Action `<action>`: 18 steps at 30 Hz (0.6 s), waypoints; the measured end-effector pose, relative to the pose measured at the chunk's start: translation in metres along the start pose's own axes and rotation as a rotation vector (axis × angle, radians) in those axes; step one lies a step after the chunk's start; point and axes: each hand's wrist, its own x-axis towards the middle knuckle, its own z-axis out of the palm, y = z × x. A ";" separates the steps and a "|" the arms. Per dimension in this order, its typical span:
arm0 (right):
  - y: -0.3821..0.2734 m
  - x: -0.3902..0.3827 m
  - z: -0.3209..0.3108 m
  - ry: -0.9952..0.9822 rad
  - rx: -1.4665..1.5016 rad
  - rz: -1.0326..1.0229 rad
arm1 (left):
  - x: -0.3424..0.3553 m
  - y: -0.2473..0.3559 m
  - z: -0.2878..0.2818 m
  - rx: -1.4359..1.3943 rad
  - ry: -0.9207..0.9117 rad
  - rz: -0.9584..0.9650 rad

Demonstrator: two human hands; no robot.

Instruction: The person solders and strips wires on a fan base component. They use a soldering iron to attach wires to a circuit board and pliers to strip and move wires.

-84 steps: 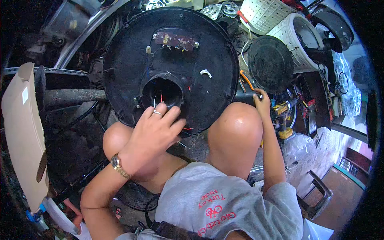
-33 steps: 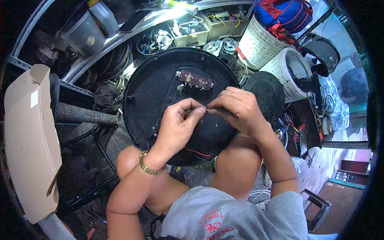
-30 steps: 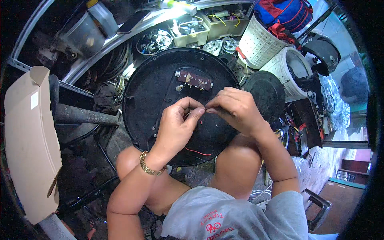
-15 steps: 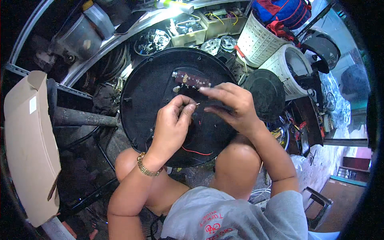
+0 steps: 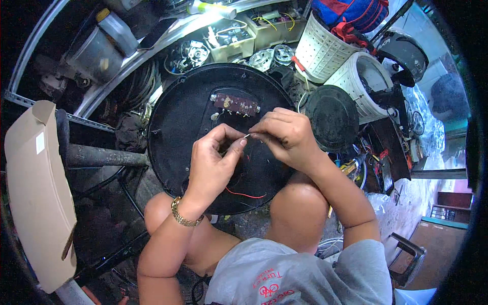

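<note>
In the head view, the only one, you look down on your two bare hands meeting over a wide black disc (image 5: 170,109) that sits in front of your knees. Between the fingertips is a short, pale, thin piece, apparently the end of a wire (image 5: 247,135); it is held up above the disc, a little toward you from a brown board (image 5: 235,104) with metal contacts. Your left hand (image 5: 213,160) has thumb and forefinger together, clamped on the lower left end of the wire. Your right hand (image 5: 285,133) meets it from the other side, its grip clamped, as far as the fingers let you see, on the upper right end. A red wire (image 5: 246,194) curves over the near part of the disc, below your hands and apart from the fingertips. To work this well, I would let the left pinch be the firm, quiet one, close to the end, and give all the fine movement to the right fingertips, lightly and in line with the wire, since a strand this thin could bend or slip if pulled sideways. Leave some slack behind the left pinch. A lit lamp (image 5: 212,9) stands beyond the disc, so tilting your right knuckles aside should put more light on the tip.
</note>
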 end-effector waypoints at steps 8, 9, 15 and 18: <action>-0.013 0.000 -0.003 -0.037 0.358 0.353 | 0.000 0.001 -0.003 0.056 0.068 0.046; -0.012 0.000 -0.005 -0.001 0.276 0.271 | 0.000 0.001 -0.003 0.055 0.068 0.046; 0.003 -0.002 -0.004 0.035 -0.011 -0.035 | -0.002 0.007 -0.002 0.110 -0.037 -0.003; 0.007 -0.004 -0.005 -0.001 -0.031 -0.048 | -0.002 0.011 0.000 -0.034 -0.027 -0.078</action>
